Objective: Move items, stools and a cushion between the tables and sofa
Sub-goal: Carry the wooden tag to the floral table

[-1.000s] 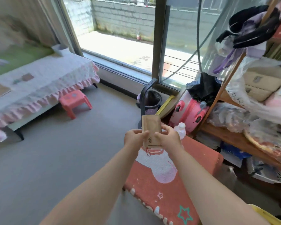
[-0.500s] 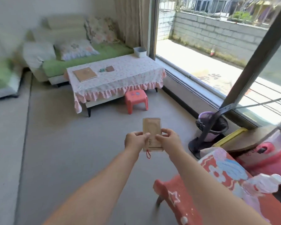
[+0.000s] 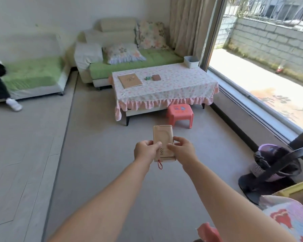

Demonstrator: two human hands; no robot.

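Observation:
Both hands hold a flat tan box [image 3: 163, 137] with a red loop at its near end, out in front of me above the floor. My left hand [image 3: 145, 151] grips its left edge and my right hand [image 3: 181, 150] its right edge. Ahead stands a low table [image 3: 164, 92] under a pink-frilled floral cloth, carrying a brown book [image 3: 129, 81], a small green item [image 3: 147, 78] and a small brown box [image 3: 156, 77]. A red stool [image 3: 180, 115] stands at the table's near right. Behind is a green sofa [image 3: 129, 67] with a floral cushion [image 3: 123, 53].
A white bin [image 3: 191, 61] sits at the table's far right corner. A second sofa [image 3: 31, 74] at left has a person's leg [image 3: 0, 88] on it. The window sill [image 3: 252, 109] runs along the right. A purple bin and black stand [image 3: 269, 165] and a colourful small table [image 3: 287, 222] are near right.
My view has swung left from the cluttered shelf to the sofa and cloth-covered table, which now look closer. Both hands keep the same hold on the tan box.

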